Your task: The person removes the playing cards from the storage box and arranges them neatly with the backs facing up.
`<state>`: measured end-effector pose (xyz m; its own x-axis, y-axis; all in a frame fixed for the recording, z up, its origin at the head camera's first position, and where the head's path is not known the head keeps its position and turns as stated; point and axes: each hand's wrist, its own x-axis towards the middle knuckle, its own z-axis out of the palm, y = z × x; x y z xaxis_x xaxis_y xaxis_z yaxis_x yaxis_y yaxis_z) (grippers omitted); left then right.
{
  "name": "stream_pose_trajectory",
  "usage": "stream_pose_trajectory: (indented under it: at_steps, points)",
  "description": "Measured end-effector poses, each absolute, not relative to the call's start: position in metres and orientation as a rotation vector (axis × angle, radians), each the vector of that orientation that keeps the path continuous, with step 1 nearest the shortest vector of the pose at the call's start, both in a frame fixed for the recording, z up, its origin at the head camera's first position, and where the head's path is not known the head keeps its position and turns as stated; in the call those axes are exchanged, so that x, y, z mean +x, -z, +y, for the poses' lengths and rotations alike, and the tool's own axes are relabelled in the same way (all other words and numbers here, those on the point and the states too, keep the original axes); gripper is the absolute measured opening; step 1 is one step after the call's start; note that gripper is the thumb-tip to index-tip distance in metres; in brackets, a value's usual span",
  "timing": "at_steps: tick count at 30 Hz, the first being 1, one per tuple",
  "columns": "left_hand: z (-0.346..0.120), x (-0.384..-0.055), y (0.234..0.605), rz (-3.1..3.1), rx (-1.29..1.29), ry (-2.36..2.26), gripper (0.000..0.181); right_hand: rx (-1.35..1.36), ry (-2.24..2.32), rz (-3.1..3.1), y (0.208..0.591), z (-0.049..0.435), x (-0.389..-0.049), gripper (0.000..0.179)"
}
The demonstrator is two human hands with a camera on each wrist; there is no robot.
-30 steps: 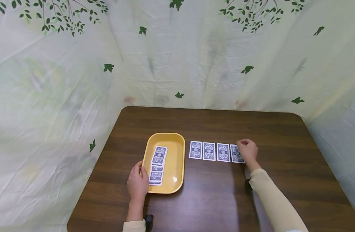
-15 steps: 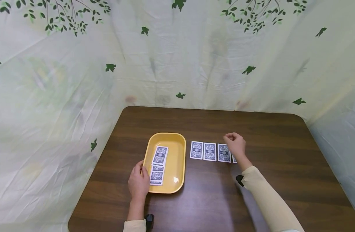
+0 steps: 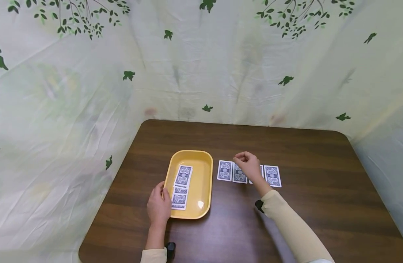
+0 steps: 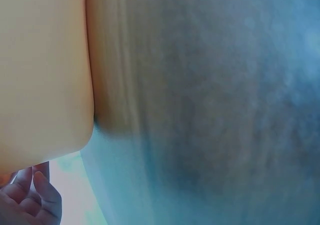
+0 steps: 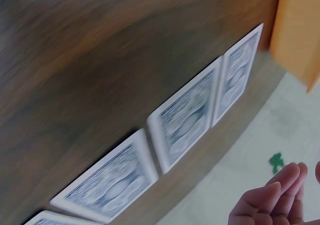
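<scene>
A yellow tray (image 3: pixel 201 179) lies on the table's left half. My left hand (image 3: pixel 159 207) grips its left rim, thumb at the rim and fingers along the outer side. Inside are overlapping playing cards (image 3: pixel 183 176), blue backs up. To the right of the tray runs a row of several face-down playing cards (image 3: pixel 272 176). Over that row hangs my right hand (image 3: pixel 248 165), loosely curled with nothing between thumb and fingers, hiding parts of the middle cards. The right wrist view shows those fingers (image 5: pixel 287 197) beyond the row. In the left wrist view, the tray wall (image 4: pixel 45 75) covers most of my hand.
The brown wooden table (image 3: pixel 319 182) reaches back to a pale curtain (image 3: pixel 237 73) printed with leaves. Dark straps (image 3: pixel 259 206) sit at both wrists.
My right hand has moved left along the row, from the rightmost card to over the middle ones, uncovering the rightmost card. My left hand stays on the tray.
</scene>
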<state>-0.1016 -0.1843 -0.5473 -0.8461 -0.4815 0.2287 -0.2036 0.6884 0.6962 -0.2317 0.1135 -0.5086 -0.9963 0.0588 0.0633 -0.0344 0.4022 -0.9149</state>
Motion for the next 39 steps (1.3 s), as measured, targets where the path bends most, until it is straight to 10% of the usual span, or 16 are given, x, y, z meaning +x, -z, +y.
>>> stream_pose_trajectory:
  at_steps: [39]
  points:
    - [-0.185,-0.101,0.547,-2.487,0.531,1.000,0.030,0.625,-1.498,-2.755,0.518,-0.021,-0.219,0.022]
